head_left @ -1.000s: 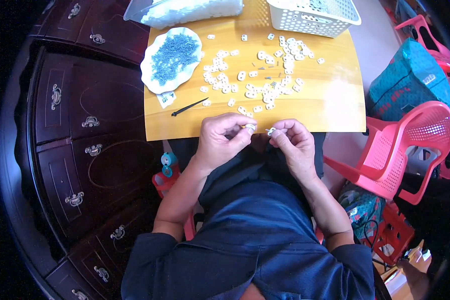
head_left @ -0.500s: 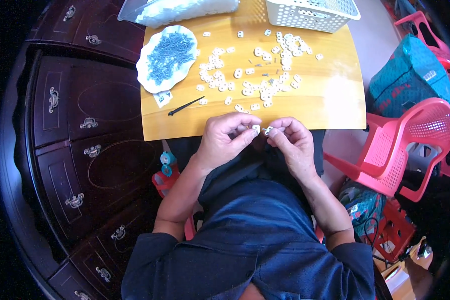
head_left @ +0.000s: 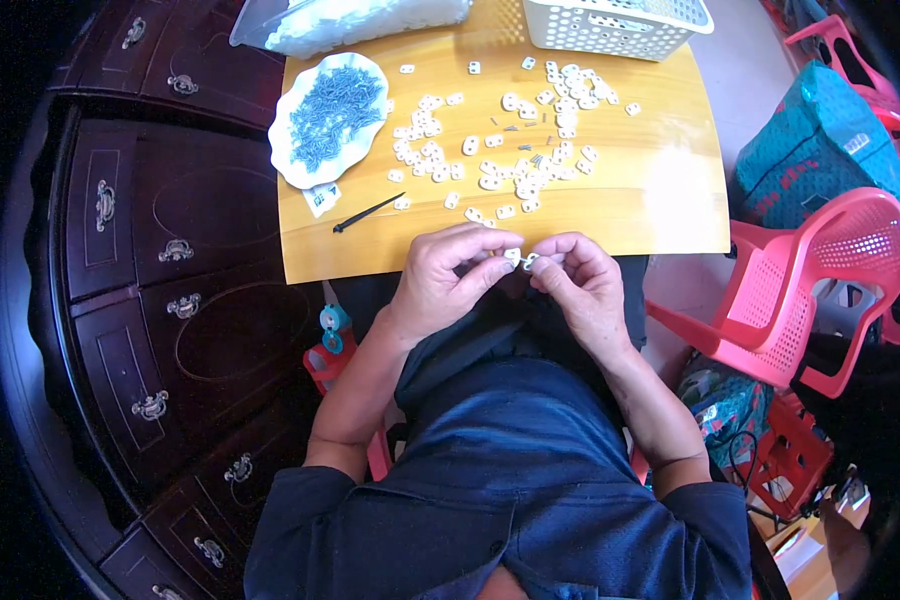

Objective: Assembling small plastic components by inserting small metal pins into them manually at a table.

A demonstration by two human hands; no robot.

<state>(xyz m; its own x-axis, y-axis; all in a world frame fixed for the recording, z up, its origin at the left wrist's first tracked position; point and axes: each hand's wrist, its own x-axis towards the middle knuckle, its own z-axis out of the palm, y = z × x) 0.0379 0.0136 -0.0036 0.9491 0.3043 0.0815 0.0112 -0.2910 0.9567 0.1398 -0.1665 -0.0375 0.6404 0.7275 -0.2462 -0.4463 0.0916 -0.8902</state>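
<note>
Just past the table's near edge, my left hand (head_left: 452,275) pinches a small white plastic piece (head_left: 512,254) between thumb and forefinger. Close beside it, my right hand (head_left: 582,283) pinches a second small white piece with a hole (head_left: 531,262). The two pieces almost meet; whether they touch I cannot make out. Many similar white two-holed pieces (head_left: 527,184) lie scattered over the wooden table (head_left: 370,250). A few small grey screws (head_left: 537,160) lie among them.
A wavy-edged white dish (head_left: 282,150) of screws stands at the table's left, near a black stick-like tool (head_left: 368,213). Along the far edge are a clear bin (head_left: 255,28) and a perforated white basket (head_left: 610,40). Dark drawers (head_left: 120,300) rise at left; a pink chair (head_left: 770,300) stands at right.
The two white pieces have come slightly closer together between my fingertips. The whole view has shifted a little; both hands keep their pinch.
</note>
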